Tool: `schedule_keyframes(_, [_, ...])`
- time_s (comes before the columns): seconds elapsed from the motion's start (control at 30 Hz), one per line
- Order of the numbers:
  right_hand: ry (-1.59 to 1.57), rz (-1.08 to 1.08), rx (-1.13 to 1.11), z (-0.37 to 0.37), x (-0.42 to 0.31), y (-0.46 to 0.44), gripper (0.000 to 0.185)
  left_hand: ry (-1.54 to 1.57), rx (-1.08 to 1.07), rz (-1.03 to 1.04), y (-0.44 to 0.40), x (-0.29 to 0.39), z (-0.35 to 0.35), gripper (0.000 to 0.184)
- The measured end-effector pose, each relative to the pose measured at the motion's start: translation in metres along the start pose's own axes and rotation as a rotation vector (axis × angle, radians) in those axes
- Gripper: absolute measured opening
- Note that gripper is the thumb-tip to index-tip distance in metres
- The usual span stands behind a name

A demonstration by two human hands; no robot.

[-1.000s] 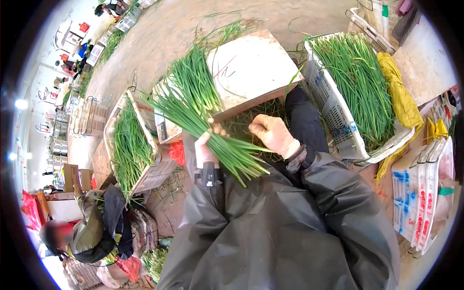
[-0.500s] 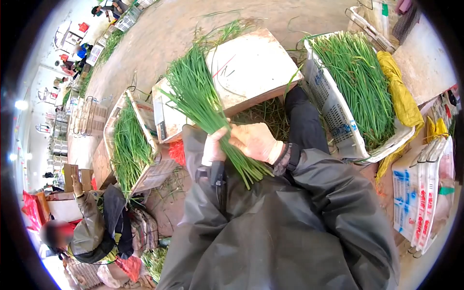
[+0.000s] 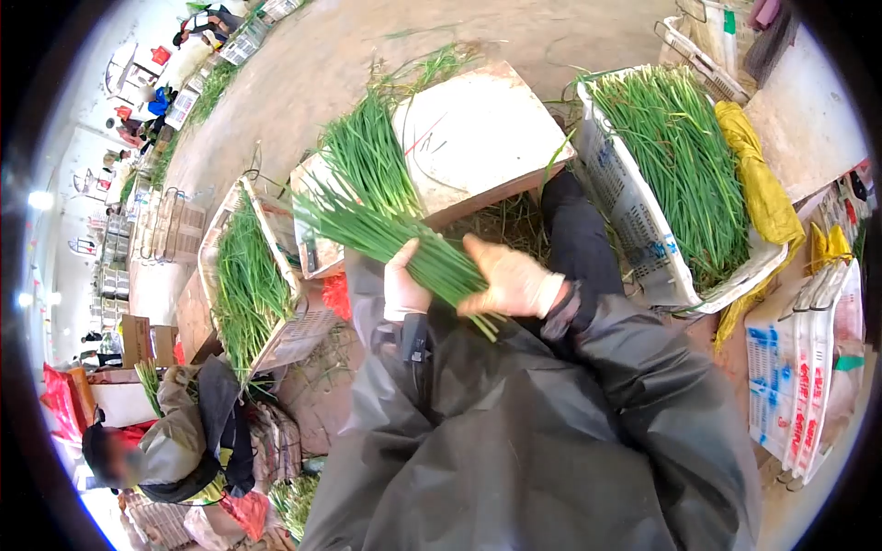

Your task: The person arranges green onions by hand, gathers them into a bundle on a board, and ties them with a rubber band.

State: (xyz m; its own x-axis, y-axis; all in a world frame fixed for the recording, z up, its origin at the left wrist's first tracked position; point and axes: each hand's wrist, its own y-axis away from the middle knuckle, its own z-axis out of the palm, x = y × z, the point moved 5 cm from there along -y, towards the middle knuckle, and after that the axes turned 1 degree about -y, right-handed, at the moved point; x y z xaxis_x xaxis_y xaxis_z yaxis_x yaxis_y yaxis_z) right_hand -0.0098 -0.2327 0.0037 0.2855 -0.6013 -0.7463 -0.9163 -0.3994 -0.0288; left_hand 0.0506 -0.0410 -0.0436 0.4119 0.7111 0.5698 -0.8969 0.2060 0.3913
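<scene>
A bunch of long green chives (image 3: pixel 367 228) slants above my lap, its leaf tips toward the upper left. My left hand (image 3: pixel 404 283) is closed around the middle of the stems. Lower down, my right hand (image 3: pixel 513 280) wraps the stalk ends, thumb on the near side and fingers beneath; part of its grip is hidden by the stems. Another pile of chives (image 3: pixel 372 156) lies on the white-topped board (image 3: pixel 482 129) in front of me, just beyond the bunch.
To the right stands a white crate (image 3: pixel 634 197) full of chives, with a yellow cloth (image 3: pixel 753 174) over its edge. A second chive-filled crate (image 3: pixel 289 317) is on the left. Stacked white crates (image 3: pixel 799 367) sit at right. A co-worker (image 3: pixel 175 427) sits at lower left.
The bunch has tilted flatter and come away from the pile on the board. My right hand has moved right and down to the stalk ends, and its thumb has spread.
</scene>
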Motion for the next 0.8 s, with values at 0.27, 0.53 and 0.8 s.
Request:
schedule_keyframes(0.27, [0.045, 0.087, 0.034, 0.025, -0.007, -0.01, 0.069, 0.173, 0.024, 0.117, 0.017, -0.002, 0.02, 0.036])
schedule_keyframes(0.53, [0.328, 0.074, -0.162, -0.079, 0.042, -0.003, 0.049, -0.206, 0.278, 0.535, 0.064, 0.112, 0.014, 0.028])
schedule_keyframes(0.8, [0.688, -0.111, -0.35, -0.115, 0.001, -0.011, 0.022, -0.997, 0.039, 0.843, 0.102, 0.087, 0.113, 0.07])
